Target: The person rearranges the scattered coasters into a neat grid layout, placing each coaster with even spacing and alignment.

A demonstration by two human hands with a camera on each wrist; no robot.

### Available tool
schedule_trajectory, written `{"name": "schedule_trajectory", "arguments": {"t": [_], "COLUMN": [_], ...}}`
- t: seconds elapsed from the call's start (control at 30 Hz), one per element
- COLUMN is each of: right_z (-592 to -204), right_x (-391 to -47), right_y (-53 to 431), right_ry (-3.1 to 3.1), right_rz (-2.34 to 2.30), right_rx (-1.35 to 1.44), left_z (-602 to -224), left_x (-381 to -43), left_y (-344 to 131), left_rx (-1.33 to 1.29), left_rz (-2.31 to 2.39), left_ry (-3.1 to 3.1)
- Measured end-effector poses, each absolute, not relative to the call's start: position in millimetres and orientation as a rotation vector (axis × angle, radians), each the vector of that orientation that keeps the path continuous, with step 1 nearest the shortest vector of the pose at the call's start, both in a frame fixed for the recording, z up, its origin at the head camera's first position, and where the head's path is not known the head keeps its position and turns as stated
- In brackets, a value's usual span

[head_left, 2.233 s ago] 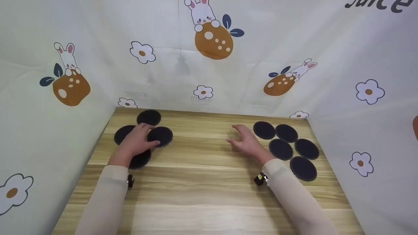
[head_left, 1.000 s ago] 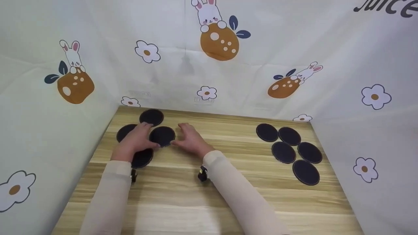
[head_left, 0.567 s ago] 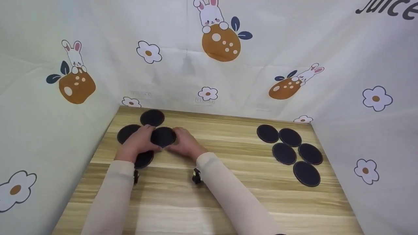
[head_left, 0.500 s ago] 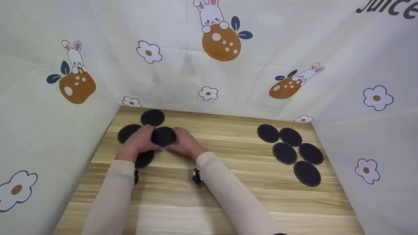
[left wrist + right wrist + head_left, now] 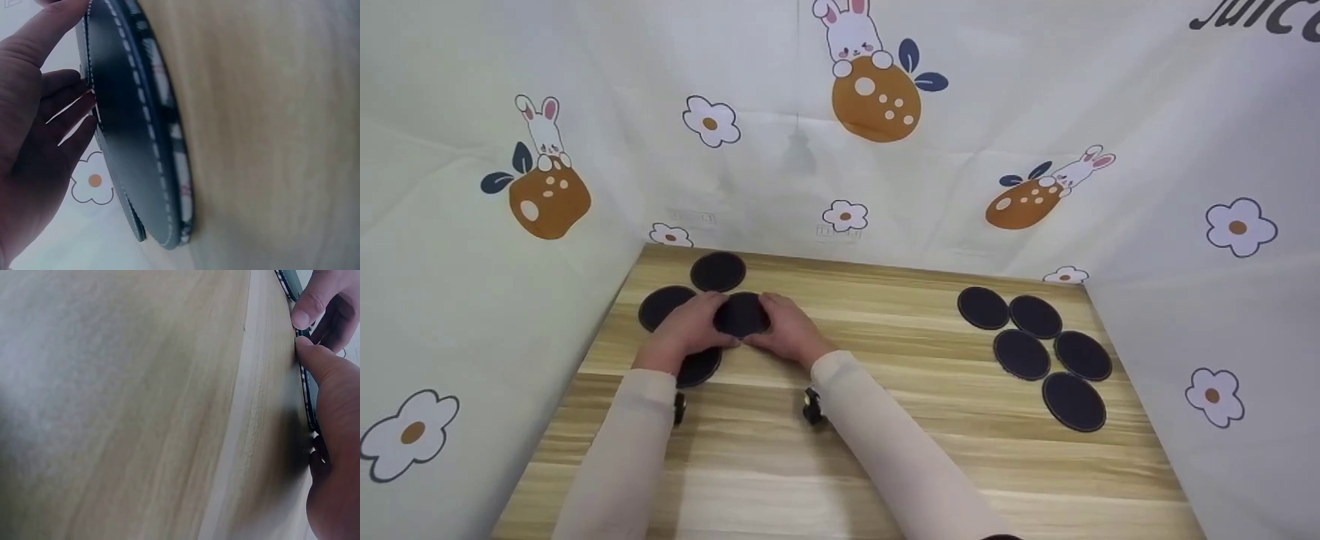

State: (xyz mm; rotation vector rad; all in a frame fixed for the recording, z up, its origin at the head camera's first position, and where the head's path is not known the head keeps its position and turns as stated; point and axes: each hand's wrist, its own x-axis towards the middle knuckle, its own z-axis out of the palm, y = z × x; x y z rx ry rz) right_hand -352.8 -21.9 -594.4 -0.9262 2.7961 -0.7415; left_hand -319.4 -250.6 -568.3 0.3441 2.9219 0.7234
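Observation:
Both hands meet around one dark round stitched coaster (image 5: 742, 315) lying on the wooden table. My left hand (image 5: 684, 330) holds its left edge between thumb and fingers. From the right side, my right hand (image 5: 791, 330) grips it the same way, and the two thumbs nearly touch at the near edge in the right wrist view. Close about the left hand lie a back coaster (image 5: 718, 271), a left coaster (image 5: 666, 306) and a near coaster (image 5: 701, 366), the last two partly hidden by the hand. A patterned rim shows on the nearest coaster (image 5: 129, 112) in the left wrist view.
Several matching coasters (image 5: 1021, 355) lie grouped at the right of the wooden table (image 5: 870, 420). Pale cloth (image 5: 930, 135) printed with rabbits and flowers walls the table at the back and both sides.
My right hand has moved left from near the right group to the coaster and closed on its right edge. My left hand has shifted slightly onto the same coaster's left edge.

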Motion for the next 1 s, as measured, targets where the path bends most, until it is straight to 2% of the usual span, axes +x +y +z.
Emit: {"name": "schedule_trajectory", "arguments": {"t": [0.57, 1.0], "right_z": [-593, -587], "right_x": [-356, -364], "right_y": [-15, 11], "right_ry": [2.768, 2.771], "right_rz": [-0.856, -0.937], "right_rx": [-0.929, -0.936], "left_z": [-574, -575], "left_x": [-323, -332], "left_y": [-250, -235], "left_rx": [0.362, 0.422], "left_rz": [0.693, 0.756], "left_ry": [2.972, 2.992]}}
